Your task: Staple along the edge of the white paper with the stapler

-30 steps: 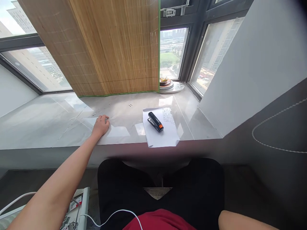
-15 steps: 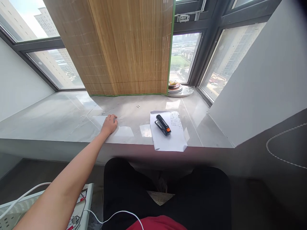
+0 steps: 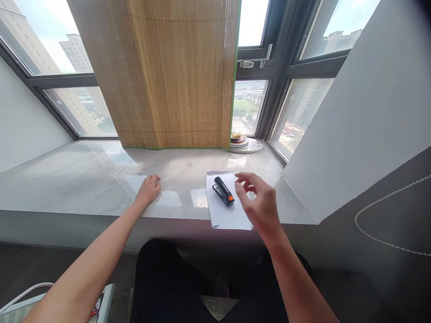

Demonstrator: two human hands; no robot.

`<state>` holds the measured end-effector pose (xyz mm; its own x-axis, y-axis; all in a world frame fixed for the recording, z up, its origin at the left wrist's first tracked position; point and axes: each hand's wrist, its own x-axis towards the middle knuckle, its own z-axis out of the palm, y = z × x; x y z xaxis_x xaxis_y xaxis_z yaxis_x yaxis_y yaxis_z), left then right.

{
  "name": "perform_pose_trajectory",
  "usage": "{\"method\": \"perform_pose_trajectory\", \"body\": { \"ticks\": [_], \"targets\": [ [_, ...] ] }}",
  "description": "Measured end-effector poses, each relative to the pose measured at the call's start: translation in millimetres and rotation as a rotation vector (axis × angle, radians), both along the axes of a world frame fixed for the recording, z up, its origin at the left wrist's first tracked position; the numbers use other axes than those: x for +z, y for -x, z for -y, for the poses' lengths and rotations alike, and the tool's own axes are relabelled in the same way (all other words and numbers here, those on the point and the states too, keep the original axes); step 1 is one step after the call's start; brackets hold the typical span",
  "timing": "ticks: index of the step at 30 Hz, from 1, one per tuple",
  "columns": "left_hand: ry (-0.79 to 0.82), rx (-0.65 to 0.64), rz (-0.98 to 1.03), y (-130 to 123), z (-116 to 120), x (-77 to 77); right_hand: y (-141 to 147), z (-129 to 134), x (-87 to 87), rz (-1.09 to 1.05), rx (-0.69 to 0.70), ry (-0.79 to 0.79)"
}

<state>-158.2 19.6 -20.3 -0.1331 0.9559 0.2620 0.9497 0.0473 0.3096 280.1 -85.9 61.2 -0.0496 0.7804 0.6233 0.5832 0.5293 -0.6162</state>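
A black stapler (image 3: 223, 191) with an orange patch lies on white paper (image 3: 232, 217) at the sill's front edge. My right hand (image 3: 257, 199) hovers over the paper's right side, just right of the stapler, fingers curved and apart, holding nothing. Farther left, my left hand (image 3: 148, 189) rests on the pale sill (image 3: 84, 179) with its fingers curled; what may lie under them is hidden. Two small staple-like pieces (image 3: 190, 164) lie on the sill between the hands, farther back.
A bamboo blind (image 3: 182, 80) hangs down to the back of the sill. Stacked plates (image 3: 247, 145) stand by the window corner. A white slanting wall (image 3: 353, 107) bounds the right side. A pale basket (image 3: 107, 300) is at the lower left, beside my legs.
My right hand has come into view from below and is now over the paper. The view has tilted up slightly. My left hand stays on the sill.
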Motion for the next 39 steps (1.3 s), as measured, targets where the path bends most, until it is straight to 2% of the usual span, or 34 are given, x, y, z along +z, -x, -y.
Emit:
{"method": "perform_pose_trajectory", "body": {
  "ticks": [2, 4, 6, 9, 21, 26, 36, 39],
  "targets": [
    [-0.004, 0.002, 0.0, 0.1, 0.7, 0.3, 16.6, -19.6, -15.3, 0.064, -0.052, 0.089],
    [-0.012, 0.003, 0.0, 0.6, 0.9, 0.1, 34.2, -39.3, -38.3, 0.159, -0.134, 0.225],
    [-0.014, 0.001, -0.001, 1.4, 0.6, -0.5, 47.8, -54.7, -60.8, 0.211, -0.142, 0.333],
    [-0.009, -0.003, -0.008, 2.1, 0.1, -1.5, 60.1, -67.7, -79.5, 0.211, -0.138, 0.371],
    [-0.024, -0.01, 0.003, 2.4, 0.5, -0.3, 111.6, -100.7, -77.0, 0.233, -0.129, 0.38],
    [0.02, -0.005, 0.007, 2.7, 0.9, -0.1, 113.1, -105.4, -82.4, 0.209, -0.099, 0.372],
    [0.009, -0.015, -0.009, 6.0, -2.2, -3.8, 116.3, -105.9, -87.9, 0.191, -0.11, 0.337],
    [0.003, -0.015, -0.021, 6.0, -3.1, -5.6, 111.8, -104.5, -88.7, 0.102, -0.094, 0.279]
  ]
}}
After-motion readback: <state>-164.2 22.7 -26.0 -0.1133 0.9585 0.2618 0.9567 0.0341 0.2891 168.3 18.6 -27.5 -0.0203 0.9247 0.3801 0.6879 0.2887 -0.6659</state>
